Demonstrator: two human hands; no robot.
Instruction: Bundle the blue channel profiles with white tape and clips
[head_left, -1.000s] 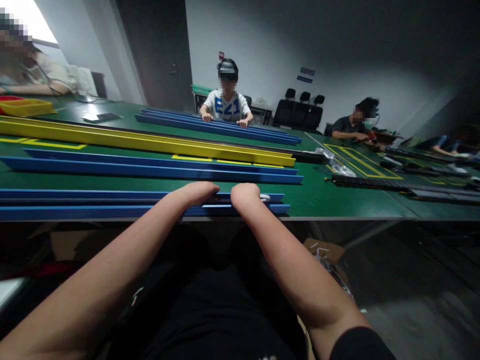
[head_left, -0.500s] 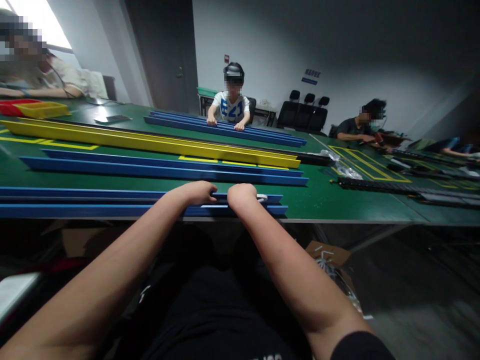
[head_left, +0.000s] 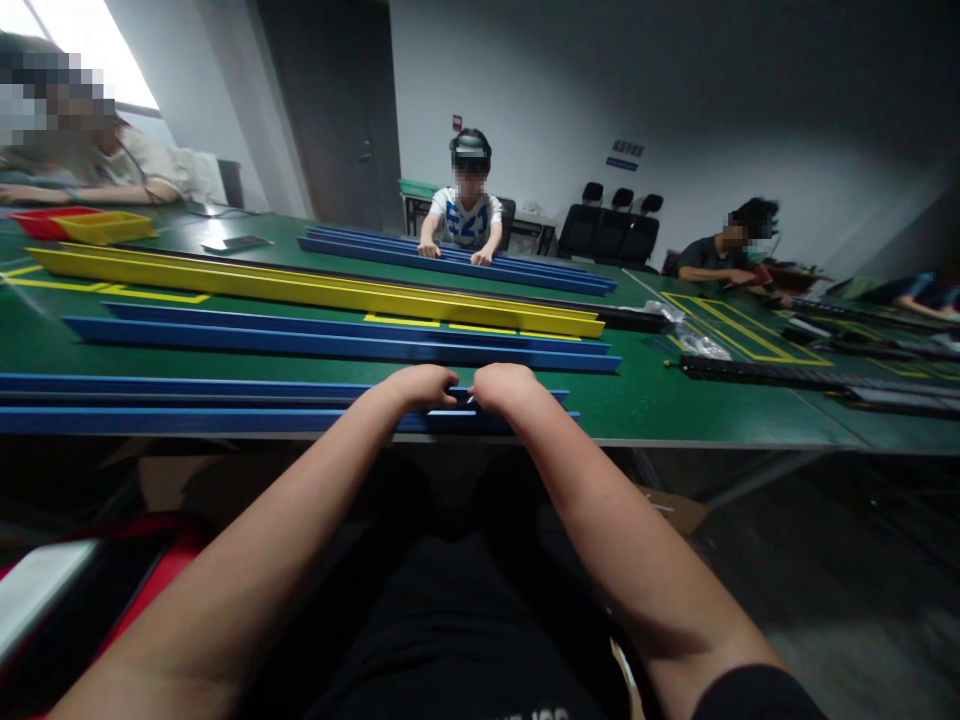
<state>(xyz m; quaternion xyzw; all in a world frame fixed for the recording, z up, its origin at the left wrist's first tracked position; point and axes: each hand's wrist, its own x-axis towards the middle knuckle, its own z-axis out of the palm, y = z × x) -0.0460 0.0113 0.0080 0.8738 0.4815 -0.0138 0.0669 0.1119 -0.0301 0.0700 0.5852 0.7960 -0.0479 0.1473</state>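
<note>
Nearly touching, left hand (head_left: 429, 386), right hand (head_left: 504, 387), over nearest blue channel (head_left: 187, 419)

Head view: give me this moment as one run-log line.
left hand: over nearest blue profile, grip unclear; right hand: close beside left, same profile, grip unclear; yellow profile: farther back on green table

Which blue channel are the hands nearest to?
The front blue channel, along the near edge of the table, under the left hand and right hand. Other blue channels lie farther off, either side of the yellow channel.
</note>
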